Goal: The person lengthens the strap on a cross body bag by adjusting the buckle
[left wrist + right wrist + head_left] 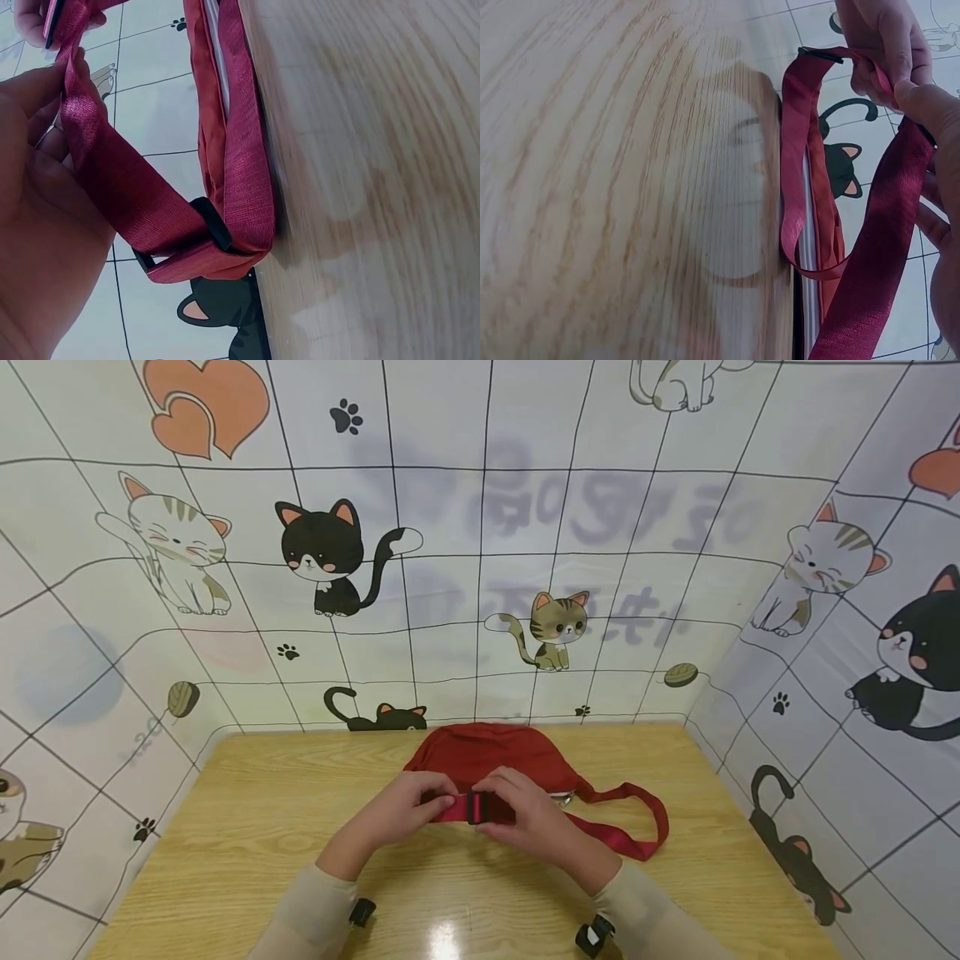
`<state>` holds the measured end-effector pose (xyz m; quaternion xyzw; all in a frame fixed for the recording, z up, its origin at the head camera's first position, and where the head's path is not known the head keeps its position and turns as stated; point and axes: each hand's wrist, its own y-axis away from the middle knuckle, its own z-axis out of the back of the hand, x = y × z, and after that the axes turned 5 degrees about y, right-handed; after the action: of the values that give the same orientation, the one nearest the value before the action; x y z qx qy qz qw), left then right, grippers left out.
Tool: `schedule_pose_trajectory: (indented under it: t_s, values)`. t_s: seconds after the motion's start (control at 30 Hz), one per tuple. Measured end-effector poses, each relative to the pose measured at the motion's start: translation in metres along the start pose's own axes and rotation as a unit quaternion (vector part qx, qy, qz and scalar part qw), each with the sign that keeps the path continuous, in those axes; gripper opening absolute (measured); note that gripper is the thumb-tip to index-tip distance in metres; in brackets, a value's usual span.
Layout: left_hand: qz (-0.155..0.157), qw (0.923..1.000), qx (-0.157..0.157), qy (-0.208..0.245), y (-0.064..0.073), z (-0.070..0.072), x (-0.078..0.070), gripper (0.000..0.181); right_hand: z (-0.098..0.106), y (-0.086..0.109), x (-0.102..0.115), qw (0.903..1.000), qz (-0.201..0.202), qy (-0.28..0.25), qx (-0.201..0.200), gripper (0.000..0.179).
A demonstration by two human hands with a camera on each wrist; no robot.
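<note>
– With fingers [432, 780] of the left hand [405, 810], gripping what?

– Pinching a red strap [450, 812], just left of centre in the head view

– And with the right hand [536, 818]?

– Curled too, pinching at a black buckle [476, 807] on that strap, near the middle of the frame, close beside the left fingertips

– Lying where, as for the red bag [487, 752]?

– Beyond both hands, at the far edge of the worktop [285, 810], just above the middle of the frame's lower half

– And to the right of it?

– Curving round in a loop of strap, on the worktop

– Seen in the left wrist view?

– Threaded through a black slider [211, 223], left of centre and below the middle; set with a pale zip [219, 52] at upper centre, as for the bag
</note>
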<state>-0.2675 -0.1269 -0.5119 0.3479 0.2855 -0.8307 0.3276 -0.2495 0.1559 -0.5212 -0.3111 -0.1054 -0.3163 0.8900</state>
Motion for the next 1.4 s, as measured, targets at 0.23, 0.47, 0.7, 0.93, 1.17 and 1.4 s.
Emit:
schedule_pose_trajectory:
  t_s: [0.23,0.47,0.7,0.93,1.17,1.4]
  values:
    - [0.016,0.9996,-0.001,0.025,-0.002,-0.002,-0.001,0.007,0.001,-0.002,0.001,1.0000,0.000,-0.007,-0.002,0.057]
    - [0.025,0.9978,-0.014,0.060,-0.001,-0.003,0.000,0.012,0.003,-0.003,0.002,0.9999,0.010,-0.011,-0.006,0.056]
    - [0.008,0.9982,-0.006,0.060,-0.006,-0.007,-0.002,0.012,0.000,-0.005,0.003,0.9996,0.028,-0.003,-0.006,0.054]
    - [0.036,0.9980,0.003,0.053,-0.002,-0.006,-0.004,0.009,-0.001,-0.006,0.006,0.9998,0.013,0.011,0.006,0.051]
    - [0.056,0.9980,0.011,-0.026,0.007,-0.001,0.007,0.010,0.001,-0.003,0.005,0.9996,0.018,0.022,-0.005,0.054]
    - [0.041,0.9984,0.024,-0.030,0.005,0.001,0.008,0.010,0.002,-0.003,0.003,0.9995,0.019,0.026,-0.005,0.055]
